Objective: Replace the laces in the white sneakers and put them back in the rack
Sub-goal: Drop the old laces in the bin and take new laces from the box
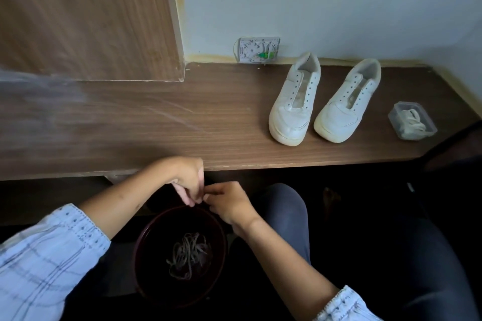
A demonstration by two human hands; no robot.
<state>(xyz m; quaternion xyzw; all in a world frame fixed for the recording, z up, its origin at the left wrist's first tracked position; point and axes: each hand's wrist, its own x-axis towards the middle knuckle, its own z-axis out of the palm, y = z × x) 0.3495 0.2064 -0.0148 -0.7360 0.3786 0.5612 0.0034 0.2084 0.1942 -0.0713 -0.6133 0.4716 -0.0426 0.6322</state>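
Long brown table (pixel 182 122), at 12 o'clock from the hands. Two white sneakers (pixel 294 104) side by side at 1 o'clock, eyelets bare. Clear box (pixel 396 114) at 2 o'clock, holding fresh white laces (pixel 414 122). Dark bin (pixel 146 240) at 6 o'clock, old laces (pixel 189 255) tangled inside. Left hand (pixel 187 180) and right hand (pixel 229 203) touching above the bin rim, fingers (pixel 194 200) curled inward; anything pinched too small to tell. Risks, as a guess: clinging strand missing the bin; sleeve knocking the rim and tipping it.
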